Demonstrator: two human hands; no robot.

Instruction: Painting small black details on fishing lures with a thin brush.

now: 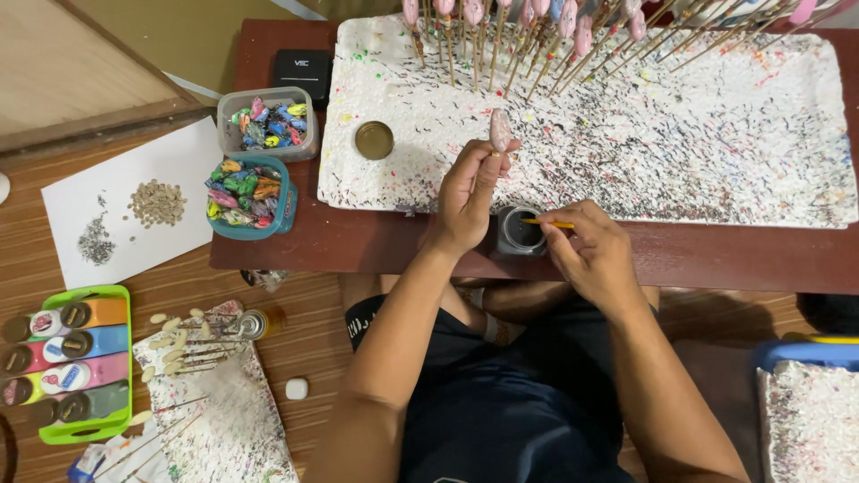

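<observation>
Craft workshop: paint-spattered foam board (716,134), paint bottles (67,362), painted beads on sticks (537,27).

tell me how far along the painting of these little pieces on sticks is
Done: pink pieces on sticks stand in the foam board; two tubs hold multicoloured ones. In hand: left hand holds a pink piece, right hand dips a brush into a paint pot. Left: unpainted pieces on paper.
</observation>
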